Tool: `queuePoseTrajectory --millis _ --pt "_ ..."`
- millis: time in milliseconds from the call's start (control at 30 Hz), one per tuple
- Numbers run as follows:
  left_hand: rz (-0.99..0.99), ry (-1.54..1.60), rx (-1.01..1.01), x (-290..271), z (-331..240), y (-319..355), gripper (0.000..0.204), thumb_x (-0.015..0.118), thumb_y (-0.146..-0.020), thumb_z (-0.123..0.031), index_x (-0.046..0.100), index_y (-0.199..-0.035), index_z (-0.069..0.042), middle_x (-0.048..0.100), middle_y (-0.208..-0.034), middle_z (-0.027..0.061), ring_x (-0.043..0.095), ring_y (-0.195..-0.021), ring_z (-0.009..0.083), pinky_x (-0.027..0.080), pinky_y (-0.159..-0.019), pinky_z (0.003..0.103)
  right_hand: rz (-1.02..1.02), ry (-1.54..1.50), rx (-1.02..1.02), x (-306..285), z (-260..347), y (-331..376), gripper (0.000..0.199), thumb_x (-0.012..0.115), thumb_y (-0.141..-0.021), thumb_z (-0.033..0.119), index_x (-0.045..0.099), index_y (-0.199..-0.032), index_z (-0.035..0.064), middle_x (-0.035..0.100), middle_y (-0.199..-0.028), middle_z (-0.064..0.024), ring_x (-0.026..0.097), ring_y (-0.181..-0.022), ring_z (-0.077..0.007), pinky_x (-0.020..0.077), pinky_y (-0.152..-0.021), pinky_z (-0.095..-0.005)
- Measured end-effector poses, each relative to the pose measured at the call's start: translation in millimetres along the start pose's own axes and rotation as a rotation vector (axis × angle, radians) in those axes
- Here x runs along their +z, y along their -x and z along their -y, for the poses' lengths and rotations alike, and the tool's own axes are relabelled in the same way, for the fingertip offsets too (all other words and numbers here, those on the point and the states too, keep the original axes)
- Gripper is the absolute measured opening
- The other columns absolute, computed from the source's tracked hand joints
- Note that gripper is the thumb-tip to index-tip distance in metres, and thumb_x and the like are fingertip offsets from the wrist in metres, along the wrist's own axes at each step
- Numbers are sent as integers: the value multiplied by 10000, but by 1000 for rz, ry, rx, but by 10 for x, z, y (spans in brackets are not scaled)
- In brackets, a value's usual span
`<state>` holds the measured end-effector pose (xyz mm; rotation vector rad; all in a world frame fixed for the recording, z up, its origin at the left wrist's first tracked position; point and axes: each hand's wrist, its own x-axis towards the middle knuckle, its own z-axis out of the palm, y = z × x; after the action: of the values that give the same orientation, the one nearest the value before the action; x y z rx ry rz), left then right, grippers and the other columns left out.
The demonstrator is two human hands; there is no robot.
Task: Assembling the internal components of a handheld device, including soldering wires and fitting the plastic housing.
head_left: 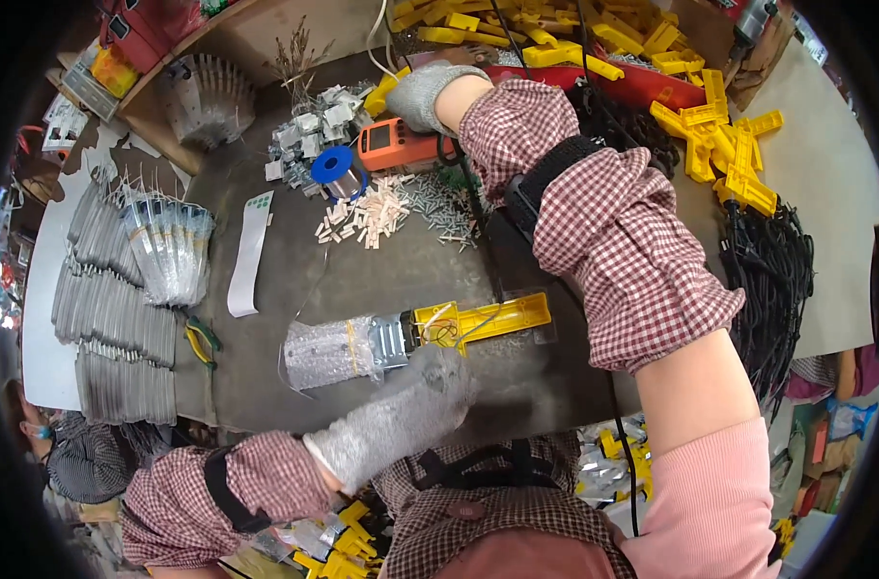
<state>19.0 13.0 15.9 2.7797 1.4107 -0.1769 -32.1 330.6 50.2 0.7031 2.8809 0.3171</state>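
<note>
My left hand (401, 415), in a grey knit glove, is at the near side of a yellow plastic housing (505, 317), its fingers curled at the housing's edge. Thin wires (446, 331) run inside the housing. A metal part (389, 340) joins its left end, followed by a piece in bubble wrap (328, 354). Stretched to the far side, my right hand (422, 98) has its gloved fingers closed beside a yellow piece (385, 94) and a white cord (375, 48). What it grips is mostly hidden. Just nearer lies an orange handheld device (396, 145).
A blue solder wire spool (337, 172), pale small blocks (367, 212) and screws (441, 205) lie mid-table. Grey flat parts (116, 299), wrapped pieces (169, 241) and yellow-handled pliers (201, 341) are left. Yellow housings (724, 145) and black cables (767, 289) are right.
</note>
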Motion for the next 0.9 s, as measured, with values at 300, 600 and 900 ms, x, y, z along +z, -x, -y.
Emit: queuePoseTrajectory --millis 300,600,900 --pt "402 174 -425 -61 -19 -94 287 600 -887 -251 624 -1000 12 657 -792 124 669 -684 269 531 -552 407 -1 -19 -46 23 -20 53 355 639 -882 163 691 -1231 137 701 -1204 -126 689 -1067 -330 571 -859 -452" --pt "423 368 -531 -24 -34 -102 326 576 -895 -319 657 -926 -4 659 -666 145 669 -578 327 524 -512 464 -5 -60 -82 -41 -28 103 370 578 -932 200 655 -1284 117 660 -1278 -127 661 -1129 -321 545 -917 -448" --pt "510 330 -449 -129 49 -263 288 618 -863 -295 699 -921 -24 684 -840 158 689 -800 319 559 -690 453 39 -59 -74 10 -74 149 357 575 -950 208 665 -1269 76 660 -1284 -152 676 -1107 -332 552 -915 -455"
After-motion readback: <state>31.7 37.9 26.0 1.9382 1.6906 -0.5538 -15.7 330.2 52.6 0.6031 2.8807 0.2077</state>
